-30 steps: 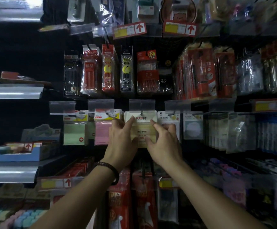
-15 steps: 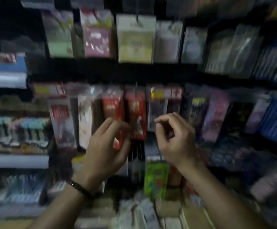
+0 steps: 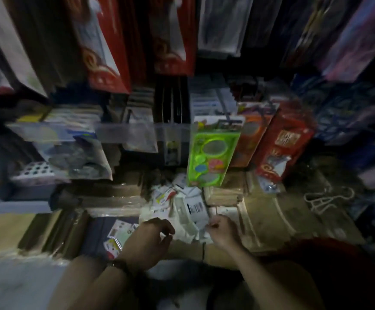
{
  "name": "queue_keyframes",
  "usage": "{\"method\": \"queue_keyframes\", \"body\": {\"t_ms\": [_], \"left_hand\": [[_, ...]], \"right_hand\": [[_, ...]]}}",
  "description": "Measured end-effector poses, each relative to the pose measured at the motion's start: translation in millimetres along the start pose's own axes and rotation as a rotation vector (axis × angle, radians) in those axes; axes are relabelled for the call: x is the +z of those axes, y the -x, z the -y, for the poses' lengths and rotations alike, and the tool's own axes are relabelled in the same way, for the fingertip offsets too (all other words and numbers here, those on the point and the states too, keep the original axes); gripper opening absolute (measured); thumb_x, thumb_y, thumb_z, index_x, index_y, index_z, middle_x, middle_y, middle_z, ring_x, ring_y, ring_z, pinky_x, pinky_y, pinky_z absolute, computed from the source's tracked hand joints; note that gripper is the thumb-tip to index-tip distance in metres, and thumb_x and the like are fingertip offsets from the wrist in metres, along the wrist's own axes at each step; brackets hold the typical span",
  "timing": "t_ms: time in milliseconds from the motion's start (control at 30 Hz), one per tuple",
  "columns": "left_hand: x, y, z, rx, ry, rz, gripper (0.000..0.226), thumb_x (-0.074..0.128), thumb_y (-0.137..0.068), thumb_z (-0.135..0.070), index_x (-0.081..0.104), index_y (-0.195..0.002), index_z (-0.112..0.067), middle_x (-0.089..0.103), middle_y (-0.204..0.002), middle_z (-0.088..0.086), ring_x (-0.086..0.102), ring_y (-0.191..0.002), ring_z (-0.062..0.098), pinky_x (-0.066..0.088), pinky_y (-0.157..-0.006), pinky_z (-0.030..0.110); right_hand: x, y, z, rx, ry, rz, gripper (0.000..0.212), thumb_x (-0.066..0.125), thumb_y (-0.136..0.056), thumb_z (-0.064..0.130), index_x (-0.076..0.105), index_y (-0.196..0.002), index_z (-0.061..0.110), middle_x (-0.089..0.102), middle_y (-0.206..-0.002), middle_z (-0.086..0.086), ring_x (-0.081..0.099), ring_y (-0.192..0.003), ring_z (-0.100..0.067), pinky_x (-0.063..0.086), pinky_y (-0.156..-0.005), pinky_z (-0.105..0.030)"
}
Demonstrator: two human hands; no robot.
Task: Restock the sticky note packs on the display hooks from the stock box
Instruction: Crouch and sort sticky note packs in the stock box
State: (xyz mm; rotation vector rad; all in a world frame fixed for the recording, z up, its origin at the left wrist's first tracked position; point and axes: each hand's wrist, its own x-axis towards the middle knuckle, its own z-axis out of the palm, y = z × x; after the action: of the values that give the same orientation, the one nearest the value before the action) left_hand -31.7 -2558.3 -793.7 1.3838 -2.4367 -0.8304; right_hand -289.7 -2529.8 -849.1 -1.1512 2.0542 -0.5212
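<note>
One left hand (image 3: 147, 240), one right hand (image 3: 223, 231), many white packs (image 3: 188, 211)

Glossy plastic-wrapped sticky note packs (image 3: 182, 209); seemingly matt cardboard boxes (image 3: 271, 218); shiny plastic green blister pack (image 3: 213, 153).

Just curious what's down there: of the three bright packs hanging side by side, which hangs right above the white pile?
The green pack, leftmost of the three. The orange pack and red pack hang further right, away from the white pile.
</note>
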Motion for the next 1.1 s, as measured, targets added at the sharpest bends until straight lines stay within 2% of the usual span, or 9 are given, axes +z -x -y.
{"method": "queue_keyframes", "body": {"t_ms": [167, 233, 400, 500, 567, 667, 833, 967, 1100], "left_hand": [[53.6, -16.2, 26.1, -0.147, 0.097, 0.024, 0.013, 0.066, -0.097, -0.03, 0.066, -0.086, -0.036, 0.068, -0.088, -0.022, 0.064, -0.079, -0.003, 0.046, -0.072, 0.013], [65.8, -23.2, 26.7, -0.136, 0.068, 0.072, 0.008, 0.063, -0.097, -0.033, 0.07, -0.094, -0.033, 0.071, -0.096, -0.018, 0.064, -0.087, 0.0, 0.045, -0.076, 0.011], [77.0, -42.0, 26.4, -0.147, 0.191, 0.173, 0.063, 0.048, -0.066, -0.073, 0.073, -0.109, -0.032, 0.074, -0.102, -0.013, 0.061, -0.084, -0.006, 0.045, -0.071, 0.006], [78.0, -49.5, 27.2, -0.194, 0.157, 0.185, 0.034, 0.066, -0.084, -0.053, 0.073, -0.11, -0.032, 0.074, -0.103, -0.011, 0.066, -0.089, 0.001, 0.045, -0.071, 0.007], [79.7, -52.9, 29.8, -0.224, 0.163, 0.143, 0.015, 0.066, -0.095, -0.033, 0.072, -0.109, -0.033, 0.075, -0.1, -0.011, 0.065, -0.086, 0.0, 0.051, -0.074, 0.013], [79.7, -55.3, 32.7, -0.233, 0.185, 0.147, 0.015, 0.066, -0.095, -0.031, 0.071, -0.108, -0.033, 0.072, -0.097, -0.012, 0.064, -0.084, 0.0, 0.054, -0.077, 0.019], [70.1, -55.0, 35.6, -0.258, 0.211, 0.122, 0.013, 0.066, -0.1, -0.03, 0.073, -0.111, -0.032, 0.072, -0.098, -0.013, 0.065, -0.086, 0.001, 0.052, -0.078, 0.018], [65.0, -53.1, 36.8, -0.224, 0.195, 0.098, 0.012, 0.067, -0.101, -0.028, 0.073, -0.11, -0.033, 0.068, -0.093, -0.017, 0.06, -0.08, -0.002, 0.041, -0.071, 0.007], [66.1, -50.4, 34.9, -0.227, 0.179, 0.12, 0.01, 0.066, -0.098, -0.036, 0.072, -0.105, -0.038, 0.069, -0.09, -0.019, 0.063, -0.083, 0.0, 0.053, -0.08, 0.021]], "right_hand": [[30.2, -59.4, -14.8, 0.115, 0.094, -0.023, 0.014, 0.071, -0.095, 0.031, 0.065, -0.098, 0.019, 0.07, -0.095, 0.001, 0.062, -0.083, -0.018, 0.039, -0.055, -0.023], [41.3, -86.1, -20.9, 0.169, 0.11, -0.082, 0.036, 0.073, -0.093, 0.046, 0.069, -0.109, 0.014, 0.075, -0.108, -0.007, 0.069, -0.093, -0.024, 0.045, -0.064, -0.026], [66.3, -105.3, -6.8, 0.347, 0.115, -0.097, 0.064, 0.071, -0.085, 0.071, 0.074, -0.108, 0.012, 0.075, -0.11, -0.012, 0.072, -0.105, -0.033, 0.044, -0.073, -0.031], [73.0, -107.6, -3.9, 0.389, 0.069, -0.104, 0.049, 0.079, -0.083, 0.062, 0.077, -0.101, 0.017, 0.078, -0.102, -0.006, 0.073, -0.09, -0.028, 0.045, -0.066, -0.026], [78.0, -110.7, -5.1, 0.399, -0.073, -0.076, 0.032, 0.083, -0.081, 0.052, 0.078, -0.092, 0.023, 0.081, -0.097, 0.0, 0.072, -0.08, -0.023, 0.057, -0.069, -0.03], [81.1, -118.3, -6.3, 0.454, -0.258, -0.035, 0.024, 0.08, -0.087, 0.043, 0.079, -0.1, 0.022, 0.08, -0.1, -0.001, 0.073, -0.084, -0.022, 0.062, -0.077, -0.034], [74.2, -111.0, -5.7, 0.7, -0.569, 0.244, 0.017, 0.062, -0.105, 0.031, 0.061, -0.106, 0.014, 0.064, -0.095, -0.012, 0.062, -0.079, -0.028, 0.056, -0.06, -0.037], [66.2, -95.0, -22.0, 0.722, -0.642, 0.188, 0.013, 0.067, -0.103, 0.027, 0.062, -0.106, 0.016, 0.064, -0.104, -0.013, 0.065, -0.09, -0.029, 0.062, -0.067, -0.034], [55.5, -70.9, -33.9, 0.683, -0.7, 0.104, 0.016, 0.074, -0.098, 0.023, 0.066, -0.109, 0.016, 0.069, -0.11, -0.012, 0.069, -0.096, -0.028, 0.062, -0.068, -0.036]]}}
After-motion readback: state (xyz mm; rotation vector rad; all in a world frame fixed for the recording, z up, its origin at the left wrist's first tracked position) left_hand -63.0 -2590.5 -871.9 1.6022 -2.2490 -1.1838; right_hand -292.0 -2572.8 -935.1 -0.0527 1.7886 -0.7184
